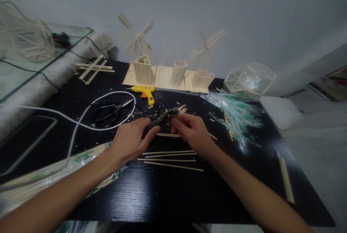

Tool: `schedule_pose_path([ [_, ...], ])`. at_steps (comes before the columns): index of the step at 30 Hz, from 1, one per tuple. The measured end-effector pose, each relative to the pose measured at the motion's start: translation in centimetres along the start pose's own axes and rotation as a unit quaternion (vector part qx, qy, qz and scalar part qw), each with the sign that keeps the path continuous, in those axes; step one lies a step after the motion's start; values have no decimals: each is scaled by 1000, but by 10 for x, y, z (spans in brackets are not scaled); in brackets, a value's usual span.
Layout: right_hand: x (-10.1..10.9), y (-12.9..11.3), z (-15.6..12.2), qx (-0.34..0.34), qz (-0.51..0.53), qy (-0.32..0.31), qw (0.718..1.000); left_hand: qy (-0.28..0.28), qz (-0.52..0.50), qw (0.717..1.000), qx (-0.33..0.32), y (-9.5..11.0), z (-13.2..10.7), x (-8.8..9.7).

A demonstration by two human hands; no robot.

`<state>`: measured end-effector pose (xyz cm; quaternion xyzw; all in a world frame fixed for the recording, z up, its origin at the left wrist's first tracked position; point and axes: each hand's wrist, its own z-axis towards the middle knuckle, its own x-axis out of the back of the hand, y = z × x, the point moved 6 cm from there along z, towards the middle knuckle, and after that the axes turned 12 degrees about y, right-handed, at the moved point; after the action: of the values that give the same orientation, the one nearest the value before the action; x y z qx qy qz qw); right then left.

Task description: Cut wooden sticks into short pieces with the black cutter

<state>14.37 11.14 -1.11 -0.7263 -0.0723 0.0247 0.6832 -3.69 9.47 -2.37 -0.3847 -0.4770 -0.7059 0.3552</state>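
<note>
My left hand is closed around dark-handled pliers, whose jaws point right toward my other hand. My right hand pinches at the tips of the jaws, on what looks like a thin wooden stick, mostly hidden by the fingers. Just beyond the fingertips, short pale stick pieces lie among scattered offcuts. Several long thin wooden sticks rest on the black table below my hands. A yellow glue gun lies beyond them, and black-handled scissors lie to the left.
Stick-built models on wooden bases stand at the back, two with windmill-like blades. A stick cross lies at the back left. Plastic wrappers and a geometric frame are at right. A white cable loops across the left; bagged sticks lie nearby.
</note>
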Motion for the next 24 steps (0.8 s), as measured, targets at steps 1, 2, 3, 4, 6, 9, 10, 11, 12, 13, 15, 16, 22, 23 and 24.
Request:
schedule_pose_path([
  [1, 0, 0, 0, -1, 1, 0, 1000, 2, 1, 1000, -1, 0, 0, 1],
  [2, -1, 0, 0, -3, 1, 0, 1000, 1, -1, 1000, -1, 0, -1, 1],
  [3, -1, 1, 0, -4, 2, -1, 1000, -1, -6, 1000, 0, 0, -1, 1],
  [4, -1, 1, -1, -5, 2, -4, 1000, -1, -13, 1000, 0, 0, -1, 1],
  [6, -1, 1, -1, -3, 4, -7, 1000, -1, -29, 1000, 0, 1, -2, 2],
  [9, 0, 1, -1, -4, 0, 0, 1000, -3, -36, 999, 3, 1, -1, 2],
  [10, 0, 1, -1, -5, -1, 1, 1000, -4, -33, 999, 4, 1, -1, 1],
  [11, 0, 0, -1, -6, 0, 2, 1000, -5, -31, 1000, 6, 1, 0, 1],
  [12, 0, -1, -1, -6, 1, 0, 1000, -7, -28, 1000, 8, 1, 0, 1],
  [13, 0, -1, -1, -7, 3, -1, 1000, -9, -27, 1000, 10, 1, 0, 0],
  [15, 0, -1, -1, -12, 6, -2, 1000, -11, -24, 1000, 12, 1, 1, 0],
  [16, 0, -1, -1, -14, 7, -2, 1000, -12, -22, 1000, 12, 1, 0, 1],
  [22, -1, 1, -2, -14, 7, 0, 1000, -2, -15, 1000, 6, 1, -1, 2],
  [23, -1, 1, -2, -14, 9, -1, 1000, 1, -14, 1000, 4, 1, -1, 2],
  [24, -1, 1, -2, -15, 12, -2, 1000, 4, -12, 1000, 2, 0, -1, 1],
])
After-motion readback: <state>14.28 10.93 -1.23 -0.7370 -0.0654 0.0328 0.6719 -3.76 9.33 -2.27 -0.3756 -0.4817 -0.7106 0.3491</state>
